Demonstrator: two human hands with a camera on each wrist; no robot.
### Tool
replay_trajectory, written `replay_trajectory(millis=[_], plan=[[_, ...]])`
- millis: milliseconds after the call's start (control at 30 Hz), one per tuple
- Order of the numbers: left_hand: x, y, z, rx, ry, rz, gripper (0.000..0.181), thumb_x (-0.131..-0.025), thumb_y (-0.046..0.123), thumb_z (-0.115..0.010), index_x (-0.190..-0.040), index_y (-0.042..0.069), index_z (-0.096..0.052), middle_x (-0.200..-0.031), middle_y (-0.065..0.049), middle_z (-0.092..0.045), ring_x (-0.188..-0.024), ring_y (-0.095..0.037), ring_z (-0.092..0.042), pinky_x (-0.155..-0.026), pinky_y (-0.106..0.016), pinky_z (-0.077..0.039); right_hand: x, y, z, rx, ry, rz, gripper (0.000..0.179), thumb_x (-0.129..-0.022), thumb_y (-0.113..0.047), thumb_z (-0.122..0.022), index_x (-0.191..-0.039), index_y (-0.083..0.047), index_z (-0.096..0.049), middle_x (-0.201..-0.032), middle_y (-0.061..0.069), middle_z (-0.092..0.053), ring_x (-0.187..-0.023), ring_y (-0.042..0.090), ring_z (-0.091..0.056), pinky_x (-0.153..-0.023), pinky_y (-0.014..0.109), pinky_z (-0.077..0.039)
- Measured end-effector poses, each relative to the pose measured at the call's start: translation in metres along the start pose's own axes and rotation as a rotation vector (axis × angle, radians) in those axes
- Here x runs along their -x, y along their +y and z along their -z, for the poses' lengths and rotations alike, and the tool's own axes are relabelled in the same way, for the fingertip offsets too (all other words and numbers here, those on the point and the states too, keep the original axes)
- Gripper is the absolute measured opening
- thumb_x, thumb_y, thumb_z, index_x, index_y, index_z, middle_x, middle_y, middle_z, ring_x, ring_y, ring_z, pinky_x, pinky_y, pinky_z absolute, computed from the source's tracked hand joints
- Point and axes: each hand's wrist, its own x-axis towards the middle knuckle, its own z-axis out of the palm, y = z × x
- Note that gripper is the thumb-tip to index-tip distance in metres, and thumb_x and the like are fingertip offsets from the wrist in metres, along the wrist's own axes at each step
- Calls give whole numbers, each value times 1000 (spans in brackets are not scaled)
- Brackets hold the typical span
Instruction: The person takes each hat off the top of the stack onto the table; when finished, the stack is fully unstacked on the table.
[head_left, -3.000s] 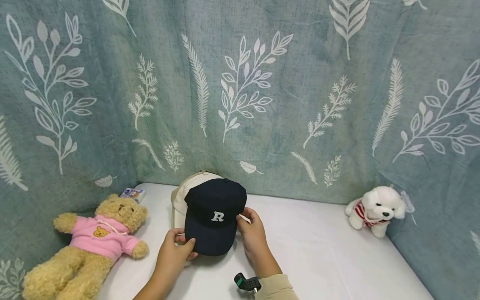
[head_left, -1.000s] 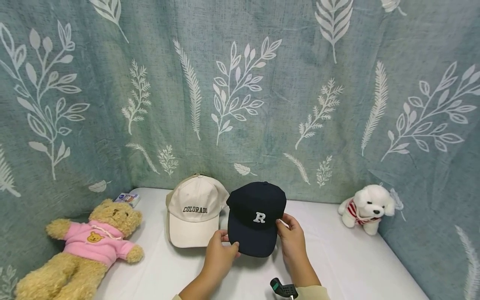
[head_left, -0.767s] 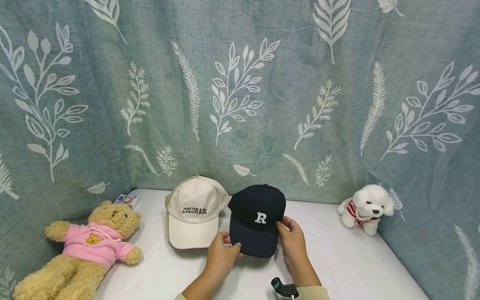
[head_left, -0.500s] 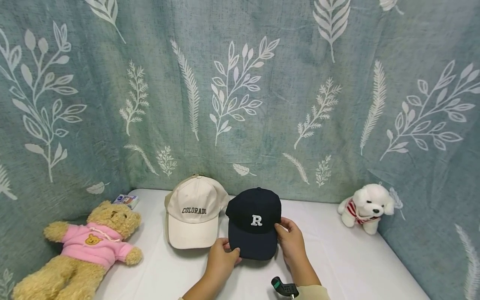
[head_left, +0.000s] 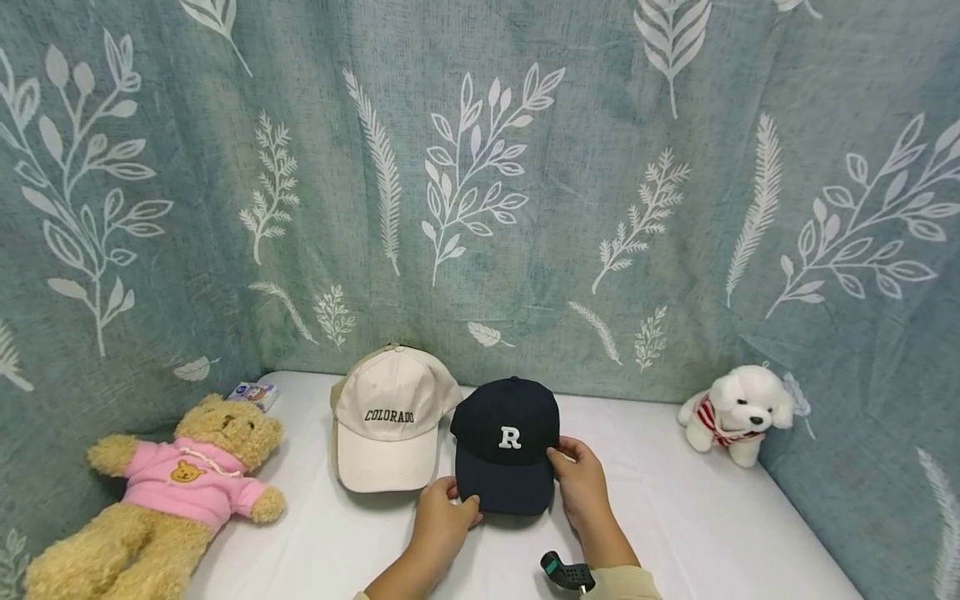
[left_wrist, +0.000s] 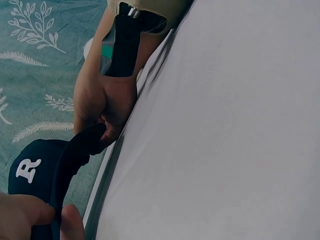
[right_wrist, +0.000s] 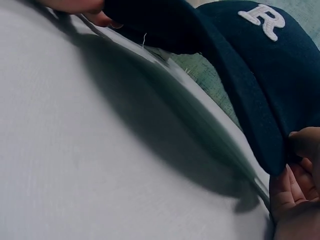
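A navy baseball cap [head_left: 506,417] with a white letter R faces forward in the middle of the head view, brim towards me. My left hand [head_left: 442,517] pinches the brim's left front edge, thumb on top. On the other side my right hand [head_left: 581,483] pinches the cap's right edge, where brim and crown meet. In the right wrist view the brim [right_wrist: 215,75] is raised off the table, its shadow falling below. Just left of it stands a cream cap [head_left: 390,417] lettered COLORADO, overlapping a tan cap [head_left: 335,400] behind, mostly hidden.
A teddy bear [head_left: 198,475] in a pink hoodie lies at the left, with a small printed packet [head_left: 253,395] behind its head. At the far right sits a white toy dog [head_left: 738,412]. A leaf-patterned curtain [head_left: 555,208] closes off the white table [head_left: 652,500].
Both hands have carried the navy cap right, away from in front of the cream cap, uncovering its lettering. Over the last second it has lowered slightly and straightened.
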Motion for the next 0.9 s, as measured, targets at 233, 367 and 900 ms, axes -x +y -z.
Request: replay_trajectory(millis=[233, 367, 900], plan=[[-3, -1, 3, -8, -14, 40, 58, -88, -4, -72, -138, -21, -49, -122, -33, -56, -71, -15, -72, -66, -21, -61, 2, 1, -1, 122, -10, 13, 39, -100, -13, -69, -136, 1, -63, -137, 22, -65, -119, 29, -67, -98, 35, -57], [-7, -4, 4, -21, -11, 22, 57, -88, -3, -73, -138, -20, -50, -122, -34, -56, -71, -15, -73, -66, -22, -61, 2, -1, -3, 165, -40, 37, 46, -99, -14, -70, -141, 0, -60, -143, 23, -62, -134, 38, -59, -111, 50, -49], [-9, -3, 5, -216, 86, -50, 49, -82, 8, -84, -125, -6, -68, -115, -19, -71, -110, -34, -66, -97, -54, -53, 6, -3, -4, 349, -80, 68, 64, -99, -21, -71, -155, -2, -46, -153, 22, -54, -134, 36, -60, -113, 52, -47]])
